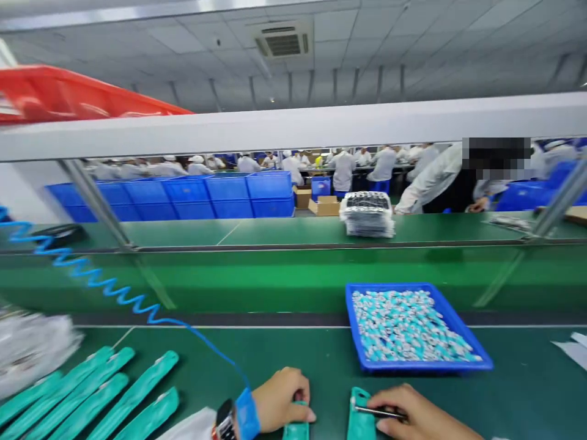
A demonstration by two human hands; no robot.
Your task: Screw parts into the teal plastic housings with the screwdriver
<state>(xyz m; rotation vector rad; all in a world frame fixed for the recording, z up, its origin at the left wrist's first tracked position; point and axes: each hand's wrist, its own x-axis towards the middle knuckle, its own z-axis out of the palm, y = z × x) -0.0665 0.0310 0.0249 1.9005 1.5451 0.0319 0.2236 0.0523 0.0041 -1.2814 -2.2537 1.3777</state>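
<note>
Bright, even light falls from the ceiling panels (183,38), with soft glare on the green desk (518,379) and faint shadows under the left hand (282,400) and right hand (417,412); wide-angle distortion bows the white beam (293,131), and the red crate (77,95) and plastic bundle (32,348) blur at the left edge

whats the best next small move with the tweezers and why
Probably lift the tweezers in the right hand to the blue tray and pick one small teal-and-white part. The tray sits just ahead of that hand, and I can't make out such a part on the teal strip beneath the tips.
</note>
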